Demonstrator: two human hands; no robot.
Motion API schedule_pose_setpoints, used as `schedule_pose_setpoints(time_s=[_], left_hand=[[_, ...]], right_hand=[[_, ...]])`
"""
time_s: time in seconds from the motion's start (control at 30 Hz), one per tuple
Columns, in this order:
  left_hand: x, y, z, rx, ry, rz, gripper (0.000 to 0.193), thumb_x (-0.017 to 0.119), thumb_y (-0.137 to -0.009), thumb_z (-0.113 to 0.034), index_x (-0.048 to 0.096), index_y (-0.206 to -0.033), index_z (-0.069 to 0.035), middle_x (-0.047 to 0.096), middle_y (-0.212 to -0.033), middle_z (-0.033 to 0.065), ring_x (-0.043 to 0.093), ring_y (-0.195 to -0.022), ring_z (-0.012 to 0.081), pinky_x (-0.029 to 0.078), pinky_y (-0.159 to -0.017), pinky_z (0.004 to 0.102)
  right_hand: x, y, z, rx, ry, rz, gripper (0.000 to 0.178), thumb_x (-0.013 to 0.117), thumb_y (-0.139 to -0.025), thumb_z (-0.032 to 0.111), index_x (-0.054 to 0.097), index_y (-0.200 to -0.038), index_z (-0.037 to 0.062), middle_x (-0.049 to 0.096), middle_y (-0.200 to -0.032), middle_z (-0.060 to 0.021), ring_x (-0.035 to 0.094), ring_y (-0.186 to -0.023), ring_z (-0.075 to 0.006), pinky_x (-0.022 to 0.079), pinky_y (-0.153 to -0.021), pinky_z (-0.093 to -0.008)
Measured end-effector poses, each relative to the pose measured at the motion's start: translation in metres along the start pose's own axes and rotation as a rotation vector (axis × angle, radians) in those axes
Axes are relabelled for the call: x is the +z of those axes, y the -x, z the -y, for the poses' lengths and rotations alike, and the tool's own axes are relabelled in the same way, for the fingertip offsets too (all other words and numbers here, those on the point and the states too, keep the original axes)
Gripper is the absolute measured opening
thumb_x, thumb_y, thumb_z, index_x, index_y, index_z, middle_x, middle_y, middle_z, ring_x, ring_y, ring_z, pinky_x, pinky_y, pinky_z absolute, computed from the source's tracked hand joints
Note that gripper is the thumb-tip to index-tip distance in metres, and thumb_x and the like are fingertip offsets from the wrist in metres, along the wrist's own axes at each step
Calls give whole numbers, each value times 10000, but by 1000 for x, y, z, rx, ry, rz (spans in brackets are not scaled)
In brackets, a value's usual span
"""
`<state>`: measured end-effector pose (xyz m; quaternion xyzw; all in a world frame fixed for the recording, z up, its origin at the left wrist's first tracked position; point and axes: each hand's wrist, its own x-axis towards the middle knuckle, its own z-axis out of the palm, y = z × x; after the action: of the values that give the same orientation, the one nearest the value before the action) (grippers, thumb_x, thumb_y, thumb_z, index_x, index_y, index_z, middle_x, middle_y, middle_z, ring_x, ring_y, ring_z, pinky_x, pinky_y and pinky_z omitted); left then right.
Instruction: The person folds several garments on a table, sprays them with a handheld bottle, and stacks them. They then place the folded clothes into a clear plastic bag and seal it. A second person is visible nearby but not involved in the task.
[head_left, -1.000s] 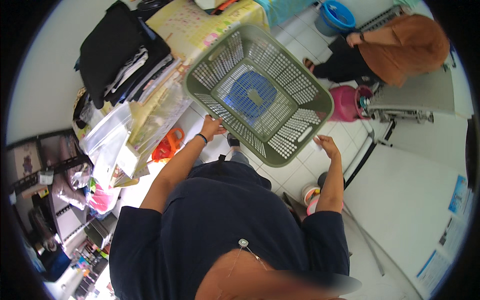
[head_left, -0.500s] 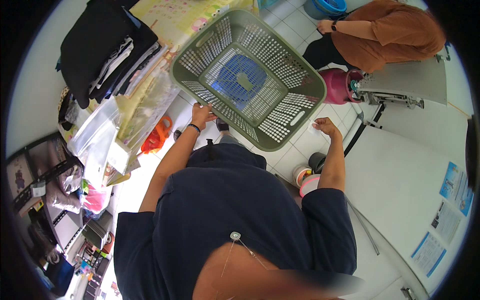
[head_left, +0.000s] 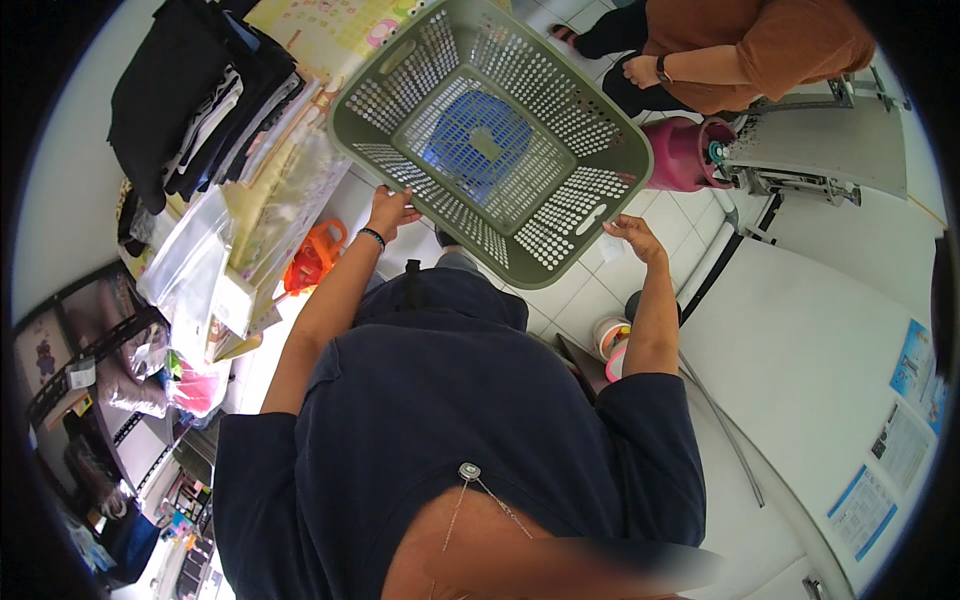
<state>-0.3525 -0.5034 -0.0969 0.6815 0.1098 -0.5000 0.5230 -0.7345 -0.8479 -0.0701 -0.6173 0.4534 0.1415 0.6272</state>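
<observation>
An olive-green plastic laundry basket (head_left: 545, 235) with perforated walls is in front of me, its inside facing up. Something blue and rounded (head_left: 480, 135) shows through its slotted floor; whether it bears the basket I cannot tell. My left hand (head_left: 393, 212), with a dark bracelet on the wrist, is closed at the near left edge, some fingers hidden by the rim. At the near right corner, beside a handle slot, my right hand (head_left: 637, 238) has its thumb and fingertips pinched together by the rim. A small whitish piece (head_left: 610, 249) hangs below those fingers.
A person in a brown top (head_left: 745, 60) is at the far right, near a pink gas cylinder (head_left: 682, 153). Folded dark clothes (head_left: 185, 95) lie on the patterned table (head_left: 325, 40) to the left. An orange bag (head_left: 315, 257) and a bucket (head_left: 610, 335) are on the floor.
The basket and my left hand have shifted slightly up and left in the picture. My right hand has come in against the basket's rim. The other person's hand and legs have moved.
</observation>
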Motion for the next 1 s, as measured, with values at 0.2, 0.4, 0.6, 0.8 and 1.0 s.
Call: schedule_pose_setpoints(time_s=[0.2, 0.4, 0.6, 0.8, 1.0], left_hand=[[-1, 2, -4, 11, 21, 15, 452, 596, -940, -106, 334, -1293, -2, 636, -1083, 197, 700, -869, 317, 614, -741, 403], [7, 4, 2, 84, 33, -36, 424, 602, -934, -104, 338, -1248, 3, 658, -1027, 194, 715, -793, 305, 619, -661, 392], [30, -1, 13, 116, 72, -12, 534, 637, -921, -110, 285, -1299, 23, 639, -1038, 210, 717, -803, 321, 633, -693, 410], [29, -10, 8, 82, 80, -57, 538, 638, -923, -105, 285, -1293, 61, 635, -1026, 219, 711, -720, 296, 625, -575, 374], [27, 1, 1, 76, 44, -83, 611, 714, -876, -164, 325, -1272, 91, 619, -1007, 196, 697, -740, 278, 623, -564, 381]], right_hand=[[-16, 2, -1, 56, 61, 39, 226, 817, -790, 192, 744, -939, 39, 723, -859, -5, 618, -862, -111, 423, -881, -272], [-18, 7, 21, 3, 111, -26, 185, 803, -770, 151, 727, -857, 6, 724, -824, -37, 635, -746, -135, 486, -725, -270], [63, -14, 111, -122, 70, -129, 158, 769, -819, 139, 726, -875, -2, 682, -771, -17, 590, -680, -95, 455, -627, -240], [176, -93, 281, -613, -431, 96, 212, 720, -904, 150, 690, -1047, -3, 704, -936, -38, 619, -791, -96, 479, -711, -237], [250, -218, 417, -594, -408, 156, 217, 730, -898, 154, 691, -1053, 7, 698, -890, -39, 649, -762, -117, 501, -637, -242]])
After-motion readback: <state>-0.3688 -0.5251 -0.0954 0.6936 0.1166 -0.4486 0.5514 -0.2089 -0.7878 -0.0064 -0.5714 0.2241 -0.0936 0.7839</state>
